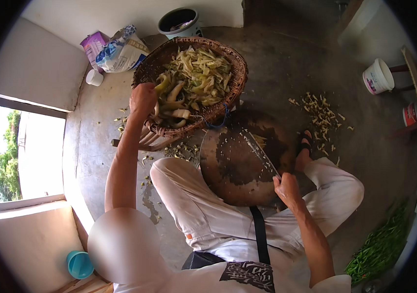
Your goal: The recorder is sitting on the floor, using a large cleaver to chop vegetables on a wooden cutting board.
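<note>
My right hand (290, 190) grips the handle of a kitchen knife (260, 152), whose blade slants up and left across a round, dark-stained wooden chopping board (216, 161). Pale crumbs cling to the blade and dot the board. A few cut yellowish strips (259, 140) lie just right of the blade. My left hand (143, 99) is at the left rim of a woven wicker basket (243, 73); its fingers are curled and partly hidden, so what they hold is unclear. Inside the basket, whole long pale-green peppers (173, 93) lie lower left, beside a heap of sliced pieces (203, 66).
The basket rests on a wooden stool (150, 141). Trimmings (320, 113) litter the concrete floor on the right. A bucket (179, 25), a plastic sack (120, 53) and a white cup (94, 77) stand behind. Green stalks (377, 241) lie lower right; a turquoise bucket (80, 264) lower left.
</note>
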{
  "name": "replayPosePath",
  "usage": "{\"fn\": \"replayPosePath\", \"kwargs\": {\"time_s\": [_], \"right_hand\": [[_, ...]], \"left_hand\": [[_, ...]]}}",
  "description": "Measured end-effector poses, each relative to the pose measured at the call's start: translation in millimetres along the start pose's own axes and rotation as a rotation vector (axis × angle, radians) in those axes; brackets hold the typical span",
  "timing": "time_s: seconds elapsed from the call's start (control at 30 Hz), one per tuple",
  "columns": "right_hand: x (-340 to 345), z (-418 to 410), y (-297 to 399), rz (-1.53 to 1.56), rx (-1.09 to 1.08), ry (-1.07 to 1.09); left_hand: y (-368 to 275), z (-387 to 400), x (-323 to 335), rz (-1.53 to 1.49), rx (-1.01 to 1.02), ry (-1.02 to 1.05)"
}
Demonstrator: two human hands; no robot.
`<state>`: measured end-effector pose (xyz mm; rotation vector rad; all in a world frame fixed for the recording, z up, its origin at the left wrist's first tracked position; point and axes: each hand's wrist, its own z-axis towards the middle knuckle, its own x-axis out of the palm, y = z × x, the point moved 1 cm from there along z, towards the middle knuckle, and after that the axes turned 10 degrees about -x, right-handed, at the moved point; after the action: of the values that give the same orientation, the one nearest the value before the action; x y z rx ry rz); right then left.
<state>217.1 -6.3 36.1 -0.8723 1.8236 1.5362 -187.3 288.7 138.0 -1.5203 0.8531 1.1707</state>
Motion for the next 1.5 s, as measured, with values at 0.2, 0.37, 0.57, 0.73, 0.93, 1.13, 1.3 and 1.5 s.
{"fn": "replayPosePath", "kwargs": {"time_s": [0.2, 0.37, 0.57, 0.73, 0.93, 1.13, 1.3, 1.5], "right_hand": [[1, -4, -6, -0.002, 0.006, -0.017], [-2, -2, -2, -0.05, 0.019, 0.052], [-2, 4, 10, -0.037, 0.0, 0.041], [-2, 2, 5, -0.043, 0.016, 0.052], [-2, 1, 7, -0.072, 0.033, 0.081], [-4, 0, 6, -0.04, 0.051, 0.073], [-12, -4, 13, 0.008, 0.016, 0.095], [-31, -29, 50, 0.143, -0.036, 0.083]], "left_hand": [[-5, -106, -56, -0.799, 0.057, 0.163], [-42, -254, -11, -0.646, 0.139, -0.109], [-67, -323, 118, -0.646, -0.146, 0.046], [-70, -304, 137, -0.408, 0.125, 0.285], [-72, -282, 156, -0.066, 0.779, 0.189], [-66, -268, 159, -0.119, 0.667, 0.121], [-57, -274, 167, -0.058, 0.355, 0.23], [-51, -284, 175, -0.098, 0.226, 0.154]]}}
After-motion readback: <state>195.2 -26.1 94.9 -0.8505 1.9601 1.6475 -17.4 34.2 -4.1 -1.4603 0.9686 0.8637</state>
